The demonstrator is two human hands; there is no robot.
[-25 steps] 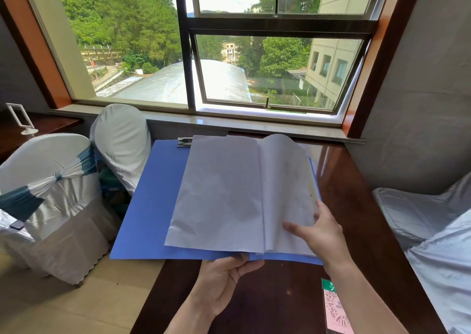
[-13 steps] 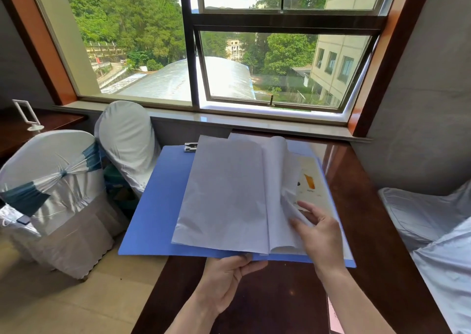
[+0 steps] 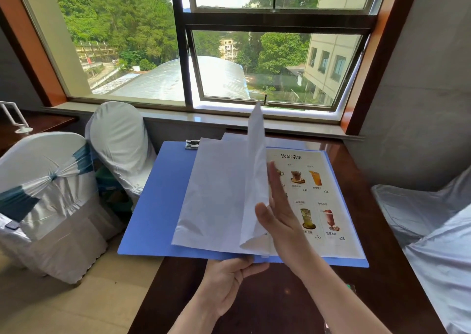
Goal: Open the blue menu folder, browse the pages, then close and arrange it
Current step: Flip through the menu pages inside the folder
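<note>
The blue menu folder (image 3: 158, 206) lies open on the dark wooden table (image 3: 267, 300), its left cover hanging over the table's left edge. White pages (image 3: 216, 201) lie flat on the left half. One white page (image 3: 256, 160) stands nearly upright in the middle. My right hand (image 3: 279, 214), fingers straight and apart, presses its palm side against that page. Behind it shows a printed drinks page (image 3: 321, 193) with pictures of glasses and prices. My left hand (image 3: 229, 280) grips the folder's near edge from below at the spine, thumb on top.
Two chairs in white covers, one (image 3: 46, 193) with a teal sash and one (image 3: 119, 140) behind it, stand left of the table. A grey draped chair (image 3: 433, 231) is at the right. The window sill (image 3: 229, 119) runs just past the folder. A metal clip (image 3: 191, 144) sits at the folder's top.
My right hand lifted a white page from the right half and swung it up to vertical, uncovering the drinks page. My left hand stayed at the folder's near edge.
</note>
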